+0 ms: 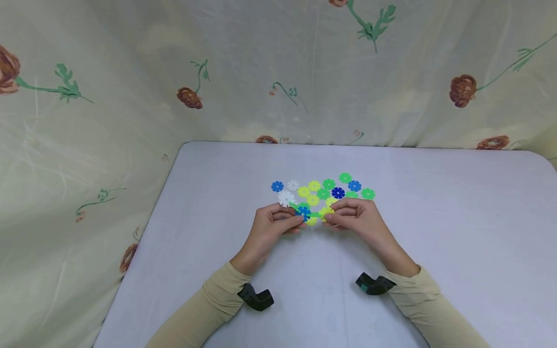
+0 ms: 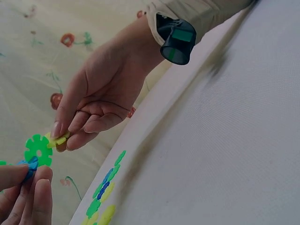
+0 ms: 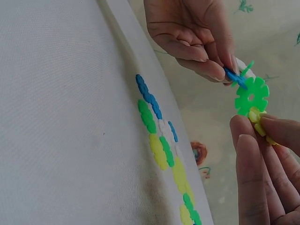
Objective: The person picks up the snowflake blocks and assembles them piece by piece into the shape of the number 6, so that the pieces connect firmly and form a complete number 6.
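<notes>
One broad, pale, flat surface (image 1: 461, 232) is cut off at the near side. Above it, the right hand (image 1: 358, 216) pinches a yellow notched plastic disc (image 3: 254, 115) and the left hand (image 1: 275, 221) a blue notched plastic disc (image 3: 237, 79), fingers covering part of each. Between the hands, a green notched plastic disc (image 3: 259, 91) touches both. Farther off, multicoloured notched discs (image 1: 323, 194) lie partly blocked by the hands.

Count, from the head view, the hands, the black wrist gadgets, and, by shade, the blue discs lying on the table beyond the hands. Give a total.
Hands: 2 (left hand, right hand)
Black wrist gadgets: 2
Dark blue disc: 1
Brighter blue discs: 2
Total: 7
</notes>
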